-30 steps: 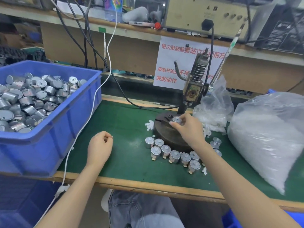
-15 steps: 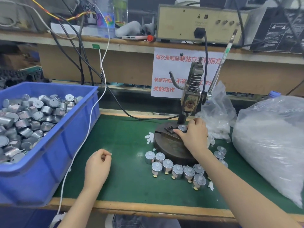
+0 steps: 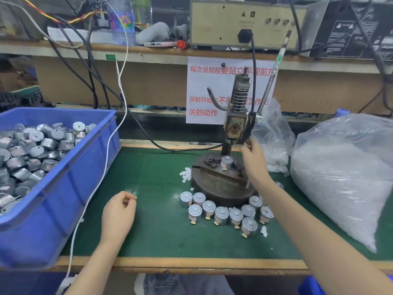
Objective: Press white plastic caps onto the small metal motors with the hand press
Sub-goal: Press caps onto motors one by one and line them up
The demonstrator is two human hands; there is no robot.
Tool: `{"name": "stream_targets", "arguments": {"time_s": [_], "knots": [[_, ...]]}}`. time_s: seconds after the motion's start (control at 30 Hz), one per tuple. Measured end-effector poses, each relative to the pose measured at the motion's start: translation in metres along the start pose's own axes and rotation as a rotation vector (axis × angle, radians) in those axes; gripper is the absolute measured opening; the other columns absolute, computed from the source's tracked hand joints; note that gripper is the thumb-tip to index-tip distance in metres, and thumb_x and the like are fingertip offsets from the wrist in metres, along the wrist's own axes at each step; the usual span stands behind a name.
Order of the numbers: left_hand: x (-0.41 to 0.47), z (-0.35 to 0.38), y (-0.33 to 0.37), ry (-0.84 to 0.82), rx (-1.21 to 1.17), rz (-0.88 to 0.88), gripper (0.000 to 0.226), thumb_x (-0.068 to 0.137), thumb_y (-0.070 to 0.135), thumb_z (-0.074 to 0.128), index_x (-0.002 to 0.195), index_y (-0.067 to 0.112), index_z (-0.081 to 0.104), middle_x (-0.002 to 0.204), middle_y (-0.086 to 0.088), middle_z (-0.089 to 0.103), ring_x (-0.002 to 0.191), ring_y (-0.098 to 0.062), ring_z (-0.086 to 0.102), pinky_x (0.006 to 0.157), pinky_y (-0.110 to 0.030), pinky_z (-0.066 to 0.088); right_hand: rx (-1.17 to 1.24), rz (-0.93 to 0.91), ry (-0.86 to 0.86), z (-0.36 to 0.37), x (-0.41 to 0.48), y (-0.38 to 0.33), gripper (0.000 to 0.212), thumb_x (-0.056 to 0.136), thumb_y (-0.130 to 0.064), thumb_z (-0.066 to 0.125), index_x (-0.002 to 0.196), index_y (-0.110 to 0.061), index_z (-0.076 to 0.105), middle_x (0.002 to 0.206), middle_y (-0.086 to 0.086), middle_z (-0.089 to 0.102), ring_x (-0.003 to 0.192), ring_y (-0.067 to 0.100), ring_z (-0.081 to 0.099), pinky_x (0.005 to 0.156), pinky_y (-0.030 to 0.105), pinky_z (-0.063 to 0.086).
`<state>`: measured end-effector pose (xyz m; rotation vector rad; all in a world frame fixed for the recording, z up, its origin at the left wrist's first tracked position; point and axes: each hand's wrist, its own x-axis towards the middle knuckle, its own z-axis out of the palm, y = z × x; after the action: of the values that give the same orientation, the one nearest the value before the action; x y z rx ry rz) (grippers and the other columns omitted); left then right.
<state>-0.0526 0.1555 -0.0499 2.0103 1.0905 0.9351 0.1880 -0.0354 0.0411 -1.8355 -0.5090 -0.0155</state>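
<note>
A person stands at a green-topped counter (image 3: 148, 231), both bare forearms reaching in from below. In the middle sits a hand press (image 3: 235, 126) on a heavy round base (image 3: 221, 189), its long lever (image 3: 273, 77) tilted up and to the right. One small metal motor (image 3: 226, 163) stands upright in the fixture on the base, directly under the ram, with a gap between them.

The right hand (image 3: 254, 165) is raised just right of the motor, back to the viewer, its fingers (image 3: 248, 146) pointing up beside the press head. They are blurred, so I cannot tell whether they are loose or gripping something.

The left hand (image 3: 118, 211) rests on the counter well left of the press, its fingers curled and pinching a small white cap (image 3: 135, 196) at the tips.

A cluster of capped motors (image 3: 222, 212) stands in front of the base, and a little heap of loose caps (image 3: 186, 173) lies at its left edge. A blue bin (image 3: 70, 188) at far left is heaped with bare motors (image 3: 32, 150). A large plastic bag (image 3: 344, 177) of white pieces slumps at right, with a smaller bag (image 3: 274, 130) behind the press. A paper notice (image 3: 202, 92) hangs on the back wall.
</note>
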Motion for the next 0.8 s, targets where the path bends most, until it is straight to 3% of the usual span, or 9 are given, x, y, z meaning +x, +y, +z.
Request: {"name": "stream_targets", "arguments": {"time_s": [0.1,0.2,0.23,0.3,0.4,0.47,0.57,0.67,0.8], "knots": [[-0.001,-0.001,0.001,-0.002,0.002,-0.003,0.016,0.084,0.003,0.052,0.075,0.012,0.062,0.080,-0.002,0.061,0.074,-0.017,0.053,0.059,-0.025,0.034,0.135,0.004,0.074,-0.013,0.010,-0.020,0.047,0.091,-0.009,0.039,0.138,-0.012,0.037,0.125,-0.002,0.049,0.111,0.012,0.045,0.098,0.030,0.035],[-0.002,-0.001,0.002,-0.005,0.012,-0.004,0.015,0.085,0.004,0.052,0.077,0.012,0.062,0.080,-0.001,0.060,0.074,-0.015,0.052,0.058,-0.025,0.033,0.181,-0.008,0.084,-0.026,0.032,-0.052,0.022,0.091,-0.006,0.038,0.108,-0.014,0.049,0.089,-0.009,0.053,0.079,0.006,0.047,0.072,0.025,0.040],[-0.002,-0.002,0.003,-0.004,0.014,-0.004,0.015,0.085,0.004,0.052,0.077,0.012,0.062,0.080,-0.002,0.060,0.073,-0.015,0.051,0.058,-0.023,0.034,0.198,0.005,0.078,-0.031,0.042,-0.065,0.019,0.092,-0.007,0.039,0.106,-0.014,0.049,0.086,-0.007,0.052,0.077,0.007,0.046,0.069,0.024,0.038],[-0.002,-0.002,0.003,-0.001,0.012,-0.005,0.015,0.084,0.004,0.052,0.076,0.012,0.062,0.079,-0.002,0.060,0.072,-0.015,0.050,0.058,-0.020,0.034,0.226,0.043,0.066,-0.041,0.060,-0.090,0.022,0.092,-0.010,0.044,0.113,-0.009,0.051,0.098,-0.002,0.054,0.088,0.010,0.048,0.076,0.025,0.038],[-0.002,-0.001,0.004,-0.002,0.009,-0.006,0.014,0.084,0.003,0.052,0.077,0.010,0.062,0.079,-0.003,0.060,0.072,-0.016,0.051,0.057,-0.025,0.034,0.352,0.078,0.126,-0.050,0.074,-0.123,0.034,0.089,-0.011,0.049,0.122,-0.003,0.049,0.104,0.003,0.051,0.093,0.014,0.047,0.084,0.028,0.038],[-0.002,-0.002,0.005,-0.004,0.014,-0.005,0.014,0.084,0.003,0.052,0.077,0.009,0.062,0.079,-0.003,0.059,0.073,-0.017,0.051,0.059,-0.029,0.033,0.402,0.015,0.191,-0.051,0.073,-0.134,0.026,0.089,-0.012,0.050,0.115,-0.007,0.047,0.108,0.004,0.051,0.093,0.014,0.047,0.083,0.027,0.038],[-0.003,-0.003,0.006,-0.013,0.048,-0.002,0.013,0.085,0.004,0.052,0.079,0.008,0.062,0.079,-0.004,0.059,0.075,-0.020,0.051,0.062,-0.030,0.033,0.473,-0.059,0.252,-0.042,0.055,-0.131,0.008,0.090,-0.015,0.050,0.094,-0.018,0.043,0.092,-0.001,0.048,0.080,0.010,0.043,0.075,0.023,0.039],[-0.007,-0.002,0.011,-0.016,0.248,0.089,0.009,0.083,0.003,0.054,0.079,0.005,0.061,0.079,-0.008,0.057,0.080,-0.028,0.051,0.063,-0.033,0.034,0.513,-0.126,0.315,-0.029,0.025,-0.113,0.024,0.092,-0.012,0.046,0.072,-0.020,0.035,0.068,-0.005,0.035,0.061,0.006,0.033,0.060,0.017,0.034],[-0.023,0.010,0.025,-0.071,0.586,0.340,0.007,0.068,-0.003,0.066,0.072,0.000,0.061,0.072,-0.017,0.058,0.070,-0.036,0.054,0.061,-0.041,0.043,0.544,-0.165,0.288,-0.031,0.005,-0.095,0.029,0.094,-0.009,0.043,0.067,-0.019,0.035,0.063,-0.007,0.036,0.060,0.006,0.036,0.058,0.013,0.036]]}}
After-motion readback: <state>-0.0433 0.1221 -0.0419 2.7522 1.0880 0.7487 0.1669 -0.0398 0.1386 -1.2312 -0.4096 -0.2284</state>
